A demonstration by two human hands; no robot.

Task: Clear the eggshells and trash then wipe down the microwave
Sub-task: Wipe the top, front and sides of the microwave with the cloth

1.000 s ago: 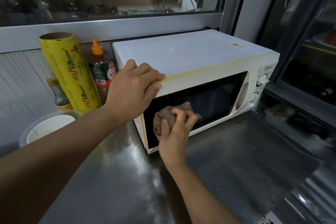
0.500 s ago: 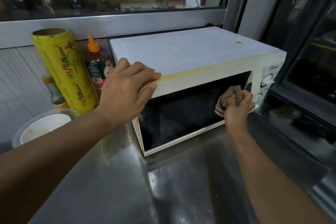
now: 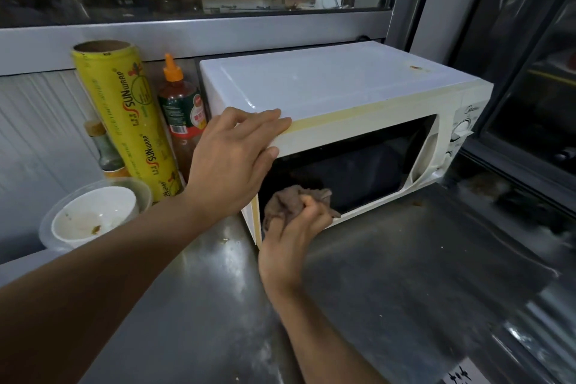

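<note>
1. The white microwave (image 3: 327, 93) is parked in the middle of the frame on a steel counter (image 3: 405, 274), door shut, dark window facing the camera, dials at its right end.
2. A crumpled brown rag (image 3: 288, 204) is bunched up in the right hand (image 3: 293, 234), fingers curled round it, and it's pressed against the lower left corner of the door glass.
3. The left hand (image 3: 232, 162) is laid over the top front left corner of the microwave, fingers fairly straight along the yellowed top edge, thumb down on the door frame. Nothing is gripped by it, the box is just braced.
4. Just left of the microwave a sauce bottle (image 3: 182, 115) with an orange nozzle is stood upright, and a yellow cling wrap roll (image 3: 131, 121) is leaned beside it.
5. At lower left a white bowl (image 3: 93, 215) with some brownish residue is sat inside a clear container, near the roll's foot.
6. A few crumbs are scattered on the counter by the microwave's right end.
</note>
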